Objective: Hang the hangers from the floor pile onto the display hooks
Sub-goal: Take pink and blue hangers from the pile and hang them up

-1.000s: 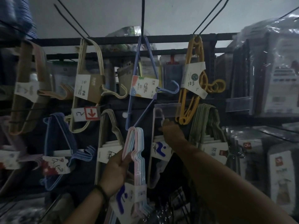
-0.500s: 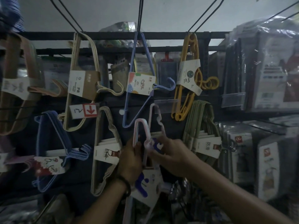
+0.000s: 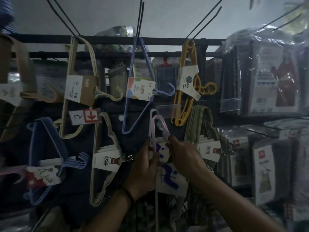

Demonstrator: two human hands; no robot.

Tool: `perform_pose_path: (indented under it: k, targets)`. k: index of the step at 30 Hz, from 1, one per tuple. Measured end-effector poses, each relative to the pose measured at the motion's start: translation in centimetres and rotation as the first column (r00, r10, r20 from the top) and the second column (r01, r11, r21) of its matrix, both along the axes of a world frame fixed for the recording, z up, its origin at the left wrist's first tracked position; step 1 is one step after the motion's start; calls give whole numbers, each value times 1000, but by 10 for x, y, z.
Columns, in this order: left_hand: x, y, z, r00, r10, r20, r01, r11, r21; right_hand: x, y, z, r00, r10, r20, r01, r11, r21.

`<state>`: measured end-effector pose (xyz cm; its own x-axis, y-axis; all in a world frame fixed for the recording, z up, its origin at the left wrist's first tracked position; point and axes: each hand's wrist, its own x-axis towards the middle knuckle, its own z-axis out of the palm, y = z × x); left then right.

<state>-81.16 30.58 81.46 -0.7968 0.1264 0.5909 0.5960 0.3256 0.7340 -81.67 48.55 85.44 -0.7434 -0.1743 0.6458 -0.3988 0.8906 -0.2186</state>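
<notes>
The left hand [image 3: 143, 166] gripped the left side of the pink hangers [image 3: 152, 131], whose top sat just beneath the clear tag [image 3: 168, 109] mid-rack. The right hand [image 3: 185, 156] pinched their right side.

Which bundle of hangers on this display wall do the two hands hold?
The pale pink plastic hanger bundle with the white, blue-figured card: left hand and right hand both grip it. The yellow bundle, blue bundle and cream bundle hang untouched.
</notes>
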Motion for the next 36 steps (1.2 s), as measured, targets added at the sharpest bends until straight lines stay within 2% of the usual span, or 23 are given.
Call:
perform_pose_path:
  k: [4, 8, 11, 17, 23, 25, 30, 34, 36]
  targets:
    - [13, -2, -11, 994, -31, -104, 21, 996, -92, 7, 2, 0, 994, -48, -94, 56, 995, 83]
    - [12, 6, -10, 989, -34, -143, 26, 998, -57, 5, 9, -1, 971, -50, -234, 55, 998, 15]
    - [11, 8, -14, 981, -29, -190, 11, 995, -98, 1, 13, -6, 959, -33, -283, 36, 999, 8]
    - [6, 11, -12, 974, 4, -225, -40, 987, -154, -7, 14, -15, 960, -39, -278, 29, 999, -39]
    - [-10, 4, -9, 989, 27, -145, -57, 976, -210, -31, 8, -10, 978, -47, -204, 42, 999, -27]
    - [-19, 1, -5, 993, 46, -106, -69, 970, -232, -45, 5, -4, 992, -54, -115, 53, 999, -13]
    - [-39, -3, 5, 987, 151, -63, -163, 910, -381, -82, -8, 3, 990, 2, -143, -4, 1000, -16]
    - [-53, 0, 4, 974, 201, -101, -225, 835, -502, -108, -14, 4, 991, -50, -127, 56, 997, 50]
    - [-61, 1, -1, 972, 219, -86, -232, 834, -501, -115, -13, 3, 994, -51, -98, 48, 998, -30]
